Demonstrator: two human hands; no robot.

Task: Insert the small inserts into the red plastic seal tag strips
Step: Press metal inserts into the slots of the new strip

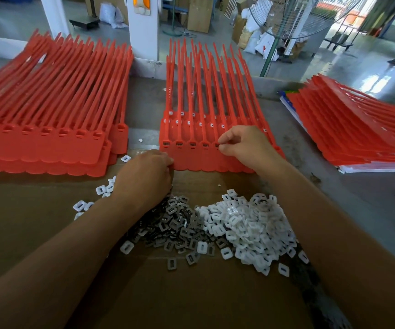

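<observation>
A stack of red seal tag strips point(198, 129) lies in the middle of the table, its heads toward me. Several heads in the front row hold dark inserts. My right hand point(244, 144) pinches a small insert at a slot in that row, near the fifth head. My left hand point(146, 172) grips the stack's front left corner with curled fingers. In front of me lie a pile of grey metal inserts point(177, 224) and a pile of white plastic inserts point(251, 229).
A second stack of red strips point(49, 115) fills the left of the table, and a third point(357, 129) sits on papers at the right. Brown cardboard point(191, 293) covers the near table. A standing fan point(291, 17) and a white pillar point(141, 32) rise behind.
</observation>
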